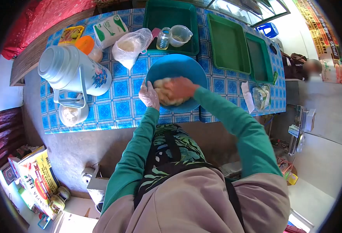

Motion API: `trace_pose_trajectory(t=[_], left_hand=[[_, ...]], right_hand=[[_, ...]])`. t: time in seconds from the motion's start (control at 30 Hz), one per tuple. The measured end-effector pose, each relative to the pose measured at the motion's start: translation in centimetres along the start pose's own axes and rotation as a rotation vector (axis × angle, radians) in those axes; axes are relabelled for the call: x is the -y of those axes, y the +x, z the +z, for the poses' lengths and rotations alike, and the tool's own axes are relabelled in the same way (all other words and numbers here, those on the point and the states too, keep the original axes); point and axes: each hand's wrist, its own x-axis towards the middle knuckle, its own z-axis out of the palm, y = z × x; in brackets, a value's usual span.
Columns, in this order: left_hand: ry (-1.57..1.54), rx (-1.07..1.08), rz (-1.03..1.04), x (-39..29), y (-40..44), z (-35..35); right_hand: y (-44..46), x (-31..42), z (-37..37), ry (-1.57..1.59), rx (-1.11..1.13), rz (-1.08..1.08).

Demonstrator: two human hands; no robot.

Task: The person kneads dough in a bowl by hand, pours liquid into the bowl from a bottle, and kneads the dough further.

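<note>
A blue basin [178, 62] sits near the front edge of the table with a lump of pale dough [164, 96] inside. My left hand [150, 95], in what looks like a thin clear glove, grips the basin's left rim, its thumb on the inner side. Pressed into the dough is my right hand [181, 88], curled and blurred by motion, so its separate fingers are hard to make out. Just behind the basin stand a glass jar [164, 39] of yellowish liquid and a clear plastic measuring jug [181, 35]. A plastic bag of pale powder [129, 47] lies to the back left.
A large flowered thermos [75, 72] and an orange-lidded jar [88, 47] stand at the left. Green trays [230, 44] lie at the back and right. A clear plastic packet [261, 97] rests near the right front edge. The table [122, 106] has a blue checked cover.
</note>
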Motion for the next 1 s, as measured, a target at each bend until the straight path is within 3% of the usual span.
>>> trace_pose_trajectory(t=[0.03,0.07,0.13,0.27,0.33,0.47,0.53,0.57,0.63,0.67,0.73,0.77,0.83,0.97,1.0], left_hand=[[-0.058,-0.021,-0.043,-0.1,-0.1,0.2],[-0.119,-0.047,-0.082,-0.3,0.0,0.4],[0.066,-0.047,-0.062,-1.1,-0.1,0.1],[0.223,-0.022,-0.066,-1.2,-0.4,-0.1],[0.264,0.022,0.035,-1.0,-0.1,-0.4],[0.323,0.025,0.023,-1.9,-0.2,-0.3],[0.264,0.014,0.018,-0.7,0.4,-0.3],[0.241,0.031,0.033,-0.3,0.6,-0.4],[0.218,0.037,0.040,-0.3,0.9,-0.5],[0.245,0.042,0.030,-0.5,1.1,-0.3],[0.271,0.049,0.008,-1.1,0.8,-0.2],[0.300,0.063,-0.001,-1.6,0.7,-0.3],[0.340,0.105,0.002,-1.5,0.8,-0.5],[0.341,0.097,0.065,-0.7,0.8,-0.8],[0.346,0.095,0.057,-1.5,0.7,-0.6]], right_hand=[[-1.8,-0.2,1.1,-0.080,0.010,-0.128],[-3.5,0.3,1.5,-0.095,0.071,-0.079],[-4.0,0.7,2.7,-0.105,0.136,-0.039],[0.4,0.8,5.0,-0.091,0.039,0.141],[3.8,0.5,4.6,-0.079,0.099,0.463],[5.6,0.4,2.3,-0.033,-0.007,0.424],[5.5,-1.0,4.0,0.712,-0.222,0.469],[4.1,-1.1,2.6,0.706,-0.223,0.461],[-0.2,0.0,-2.5,0.210,0.048,-0.473],[-1.7,1.7,-3.9,0.210,0.055,-0.475],[-4.6,4.4,-5.2,0.085,0.047,0.058],[-4.4,3.6,-4.6,0.089,0.052,0.065],[-3.1,1.6,-3.3,-0.669,-0.186,-0.536],[0.3,0.4,-2.7,-0.804,-0.082,-0.569],[1.1,-0.3,-1.0,-0.809,-0.114,-0.480]])
